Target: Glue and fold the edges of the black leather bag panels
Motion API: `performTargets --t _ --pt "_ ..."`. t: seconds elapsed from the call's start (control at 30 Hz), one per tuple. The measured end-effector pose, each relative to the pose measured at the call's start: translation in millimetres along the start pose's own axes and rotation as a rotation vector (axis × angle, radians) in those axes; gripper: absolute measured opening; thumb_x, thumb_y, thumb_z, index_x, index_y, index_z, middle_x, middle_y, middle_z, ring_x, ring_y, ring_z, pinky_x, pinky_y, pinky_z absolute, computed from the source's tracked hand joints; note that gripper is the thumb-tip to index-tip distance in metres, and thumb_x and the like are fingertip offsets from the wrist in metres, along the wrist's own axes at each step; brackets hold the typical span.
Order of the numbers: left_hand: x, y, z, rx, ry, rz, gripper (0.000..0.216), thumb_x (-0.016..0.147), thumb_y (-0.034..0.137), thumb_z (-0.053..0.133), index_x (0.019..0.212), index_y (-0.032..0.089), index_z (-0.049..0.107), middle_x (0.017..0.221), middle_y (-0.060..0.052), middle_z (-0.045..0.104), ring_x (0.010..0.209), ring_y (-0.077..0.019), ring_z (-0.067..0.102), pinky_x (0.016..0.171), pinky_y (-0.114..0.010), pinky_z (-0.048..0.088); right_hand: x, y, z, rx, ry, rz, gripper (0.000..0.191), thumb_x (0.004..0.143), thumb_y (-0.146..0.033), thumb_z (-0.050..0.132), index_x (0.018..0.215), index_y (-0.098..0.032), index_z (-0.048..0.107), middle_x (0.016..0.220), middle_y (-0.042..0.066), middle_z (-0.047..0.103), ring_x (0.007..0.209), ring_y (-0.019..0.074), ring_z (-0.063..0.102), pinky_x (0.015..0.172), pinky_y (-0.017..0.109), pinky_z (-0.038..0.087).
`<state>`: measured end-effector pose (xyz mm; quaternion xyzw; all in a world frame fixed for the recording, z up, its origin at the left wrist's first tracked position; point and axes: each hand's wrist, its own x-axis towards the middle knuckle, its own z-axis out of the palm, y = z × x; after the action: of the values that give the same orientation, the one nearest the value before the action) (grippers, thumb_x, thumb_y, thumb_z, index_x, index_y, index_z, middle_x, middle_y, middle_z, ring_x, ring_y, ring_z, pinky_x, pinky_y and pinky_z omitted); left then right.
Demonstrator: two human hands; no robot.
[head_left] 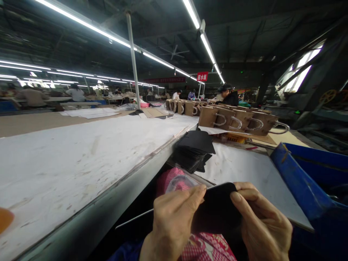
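Note:
Low in the head view, a black panel point(217, 208) with a rounded corner is held up over my lap. Its upper edge shows as a thin pale line that passes behind my left hand point(176, 217) and appears again farther left. My left fingers are closed on that edge, thumb and forefinger pressed together. My right hand point(262, 217) pinches the rounded corner between thumb and fingers. Beyond my hands lies a stack of black panels point(194, 146), unevenly piled at the edge of the white-covered table. The panel's lower part merges with the dark area below.
A long white-covered table point(81, 159) runs along the left. On the right are a white board point(244, 174) and a blue bin point(301, 177). Brown bag pieces with clear-wrapped handles point(236, 119) stand in rows ahead. People work farther back. An orange object point(5, 219) shows at far left.

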<state>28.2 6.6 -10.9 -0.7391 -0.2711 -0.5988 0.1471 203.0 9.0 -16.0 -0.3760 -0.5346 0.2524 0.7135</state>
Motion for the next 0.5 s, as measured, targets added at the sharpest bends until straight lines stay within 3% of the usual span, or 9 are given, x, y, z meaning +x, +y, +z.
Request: performTargets --t 0.17,0.37,0.5 --pt "-3 -3 5 -0.057 -0.015 0.0 0.029 0.087 -0.005 0.063 0.114 0.003 0.07 0.088 -0.011 0.079 0.075 -0.0141 0.075 0.069 -0.021 0.065 1 3 -1 -0.045 -0.021 -0.086 0.017 0.083 -0.025 0.074 0.067 -0.022 0.067 0.082 0.001 0.064 0.074 0.0135 0.059 0.064 0.021 0.047" --pt "8 5 1 -0.276 -0.099 -0.292 0.02 0.089 0.003 0.063 0.104 0.002 0.076 0.071 -0.006 0.074 0.059 -0.0113 0.07 0.061 -0.015 0.06 1 1 -2 -0.121 -0.1 -0.212 0.019 0.087 -0.018 0.069 0.07 -0.023 0.064 0.08 -0.001 0.063 0.071 0.0112 0.058 0.063 0.02 0.045" --pt "17 12 3 -0.338 -0.096 -0.451 0.014 0.084 0.004 0.071 0.094 0.009 0.079 0.078 -0.004 0.08 0.066 -0.0112 0.075 0.067 -0.008 0.057 -2 0 -1 -0.134 -0.124 -0.259 0.017 0.088 -0.015 0.068 0.073 -0.023 0.064 0.081 -0.001 0.063 0.071 0.0117 0.058 0.062 0.021 0.045"
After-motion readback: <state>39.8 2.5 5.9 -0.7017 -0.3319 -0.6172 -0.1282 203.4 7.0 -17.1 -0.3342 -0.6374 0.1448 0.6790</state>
